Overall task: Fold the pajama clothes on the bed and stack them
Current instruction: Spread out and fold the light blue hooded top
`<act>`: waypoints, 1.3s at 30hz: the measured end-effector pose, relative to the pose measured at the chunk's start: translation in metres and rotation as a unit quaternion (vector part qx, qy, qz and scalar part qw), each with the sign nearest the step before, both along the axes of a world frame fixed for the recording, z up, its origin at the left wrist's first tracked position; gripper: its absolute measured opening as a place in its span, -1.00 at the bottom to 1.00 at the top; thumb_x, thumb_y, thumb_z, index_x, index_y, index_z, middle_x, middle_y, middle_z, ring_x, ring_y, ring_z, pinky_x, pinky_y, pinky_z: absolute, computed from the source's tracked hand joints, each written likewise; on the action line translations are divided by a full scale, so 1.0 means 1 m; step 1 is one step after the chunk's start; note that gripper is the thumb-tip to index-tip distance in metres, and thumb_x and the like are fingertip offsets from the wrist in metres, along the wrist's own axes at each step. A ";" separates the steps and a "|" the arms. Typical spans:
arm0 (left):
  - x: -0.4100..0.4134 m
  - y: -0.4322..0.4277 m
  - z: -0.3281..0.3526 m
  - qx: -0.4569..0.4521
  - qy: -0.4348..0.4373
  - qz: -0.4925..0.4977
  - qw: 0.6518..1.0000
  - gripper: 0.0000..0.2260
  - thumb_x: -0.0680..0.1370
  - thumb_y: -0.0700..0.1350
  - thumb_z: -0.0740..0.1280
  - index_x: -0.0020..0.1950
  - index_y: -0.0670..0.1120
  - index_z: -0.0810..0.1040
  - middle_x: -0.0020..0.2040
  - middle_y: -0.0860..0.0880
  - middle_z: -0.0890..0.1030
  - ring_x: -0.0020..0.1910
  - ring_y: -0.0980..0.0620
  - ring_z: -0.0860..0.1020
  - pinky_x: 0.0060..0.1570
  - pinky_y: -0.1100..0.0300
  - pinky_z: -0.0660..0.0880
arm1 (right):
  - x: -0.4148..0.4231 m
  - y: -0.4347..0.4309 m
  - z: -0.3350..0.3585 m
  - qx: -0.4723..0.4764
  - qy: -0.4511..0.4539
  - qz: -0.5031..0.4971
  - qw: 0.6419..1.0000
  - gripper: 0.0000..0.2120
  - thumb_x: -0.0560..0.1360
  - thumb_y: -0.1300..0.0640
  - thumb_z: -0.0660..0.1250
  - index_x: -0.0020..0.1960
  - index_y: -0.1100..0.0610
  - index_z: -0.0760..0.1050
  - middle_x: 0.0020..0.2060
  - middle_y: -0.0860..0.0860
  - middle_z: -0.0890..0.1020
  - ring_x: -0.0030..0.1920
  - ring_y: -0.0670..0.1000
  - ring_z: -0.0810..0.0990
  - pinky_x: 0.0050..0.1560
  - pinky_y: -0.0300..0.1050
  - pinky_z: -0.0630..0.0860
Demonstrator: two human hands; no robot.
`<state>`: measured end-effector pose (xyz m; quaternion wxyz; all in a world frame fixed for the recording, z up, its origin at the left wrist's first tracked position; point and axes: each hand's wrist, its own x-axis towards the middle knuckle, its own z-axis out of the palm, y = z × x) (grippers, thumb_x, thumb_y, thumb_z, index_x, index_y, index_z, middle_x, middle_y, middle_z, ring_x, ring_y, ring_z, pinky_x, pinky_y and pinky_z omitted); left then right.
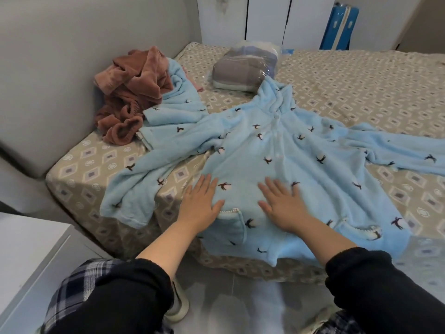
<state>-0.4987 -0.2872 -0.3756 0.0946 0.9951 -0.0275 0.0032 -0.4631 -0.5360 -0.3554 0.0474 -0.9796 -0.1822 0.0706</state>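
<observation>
Soft and wide, the bed has a tan sheet with little diamond shapes all over it. On it, by the near edge, the blue pajama top lies flat with its front up. Its long way runs from the person out to the far side of the bed. The collar points away, and the bottom hem hangs down over the near edge. One sleeve goes out to the left of the top and droops over the bed's corner. The other sleeve goes far out to the right. The top looks fuzzy and thick, like fleece. It is light blue with small dark birds and white dots. A row of pale buttons runs up the middle, and two pockets with white bumpy trim sit near the hem. The left hand lies flat on the left side of the top, and the right hand lies flat near its middle. The fingers are straight and spread out, pressing on the cloth and holding nothing. To the far left of the top is a bunched brown fuzzy pile. Just past the collar sits a clear plastic bag with gray folded cloth inside.
</observation>
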 end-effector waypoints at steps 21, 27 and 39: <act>-0.046 0.153 0.018 -0.574 -0.106 0.527 0.618 -0.54 0.45 -0.17 0.47 0.31 -0.20 0.43 0.18 -0.20 0.55 0.16 -0.18 0.54 0.10 -0.01 0.51 | 0.013 0.091 -0.011 0.014 0.063 -0.015 0.998 -0.40 0.60 -0.25 -0.15 0.55 -0.11 -0.25 0.56 -0.01 -0.22 0.55 0.06 -0.22 0.47 0.21 -0.19; -0.036 0.139 0.102 -0.288 -0.465 0.370 0.751 -0.89 0.46 -0.24 0.25 -0.04 -0.19 0.50 -0.05 -0.20 0.56 -0.04 -0.15 0.49 -0.15 0.16 0.29 | 0.024 0.079 0.008 0.204 0.123 -0.046 0.970 -0.51 0.64 -0.11 0.04 0.54 -0.02 0.12 0.54 -0.01 0.12 0.52 0.02 0.08 0.46 0.08 -0.08; -0.051 0.056 0.034 -0.271 -0.047 0.080 0.958 -0.50 0.63 -0.18 0.18 0.56 -0.05 0.14 0.55 -0.05 0.17 0.53 0.00 0.12 0.47 0.17 0.05 | 0.026 0.034 0.024 0.766 0.281 -0.283 0.504 -0.44 0.67 -0.04 0.01 0.55 0.24 0.02 0.49 0.15 0.23 0.46 0.08 0.28 0.46 -0.07 0.19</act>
